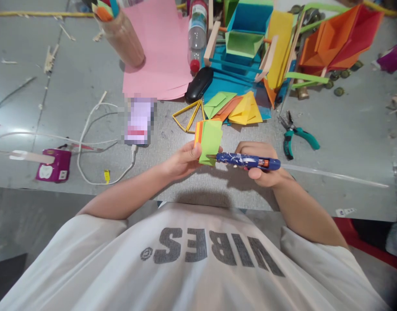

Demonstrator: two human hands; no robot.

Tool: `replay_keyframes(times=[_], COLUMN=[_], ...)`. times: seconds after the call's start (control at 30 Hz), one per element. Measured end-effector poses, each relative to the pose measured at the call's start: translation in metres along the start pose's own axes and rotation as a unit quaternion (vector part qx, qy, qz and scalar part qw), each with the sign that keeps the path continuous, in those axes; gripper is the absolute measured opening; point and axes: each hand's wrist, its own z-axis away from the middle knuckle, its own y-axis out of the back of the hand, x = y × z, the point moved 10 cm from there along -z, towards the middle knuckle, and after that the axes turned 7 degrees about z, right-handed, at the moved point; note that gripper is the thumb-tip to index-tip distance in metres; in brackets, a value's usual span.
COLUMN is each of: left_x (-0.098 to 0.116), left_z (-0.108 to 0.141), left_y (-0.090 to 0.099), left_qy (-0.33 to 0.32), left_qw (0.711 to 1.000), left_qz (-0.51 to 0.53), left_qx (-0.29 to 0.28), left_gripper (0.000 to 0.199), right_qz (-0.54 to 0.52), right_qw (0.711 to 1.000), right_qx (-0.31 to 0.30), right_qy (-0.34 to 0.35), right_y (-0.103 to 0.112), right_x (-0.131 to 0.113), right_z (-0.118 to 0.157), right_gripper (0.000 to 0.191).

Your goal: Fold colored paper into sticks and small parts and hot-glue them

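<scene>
My left hand pinches a folded paper piece, green on top with orange and yellow layers at its left side. Wrapped round a blue glue gun is my right hand. The gun's nozzle points left and meets the lower part of the green paper, and a clear glue stick extends from its rear to the right. Just beyond the held paper lie folded green, orange and yellow papers. Beside them is a yellow triangular frame.
Pliers lie to the right. A phone with a white cable lies left. Farther back are pink sheets, a brown cup, a bottle, a black case and coloured paper constructions.
</scene>
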Motion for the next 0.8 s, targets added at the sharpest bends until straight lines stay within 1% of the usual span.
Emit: replay_keyframes(times=[0.17,0.37,0.47,0.57,0.8], left_x=[-0.001,-0.003,-0.006,-0.007,-0.01], left_z=[0.001,0.002,0.002,0.002,0.003], left_y=[-0.004,-0.006,-0.008,-0.008,-0.007], left_qy=[0.012,0.035,0.043,0.044,0.051], left_qw=[1.0,0.999,0.998,0.998,0.997], left_qz=[-0.004,-0.004,-0.013,-0.018,-0.025], left_qx=[-0.018,-0.021,-0.033,-0.037,-0.05], left_gripper=[0.082,0.074,0.075,0.076,0.068], right_qz=[0.004,0.006,0.012,0.019,0.035], right_qw=[1.0,0.999,0.998,0.997,0.993], right_qx=[0.021,0.05,0.06,0.073,0.112], right_qy=[0.011,0.006,0.003,-0.001,-0.003], right_y=[0.003,0.009,0.012,0.014,0.021], right_x=[-0.002,-0.002,-0.003,0.0,0.01], right_z=[0.001,0.001,0.001,0.002,0.01], right_gripper=[0.067,0.066,0.066,0.068,0.066])
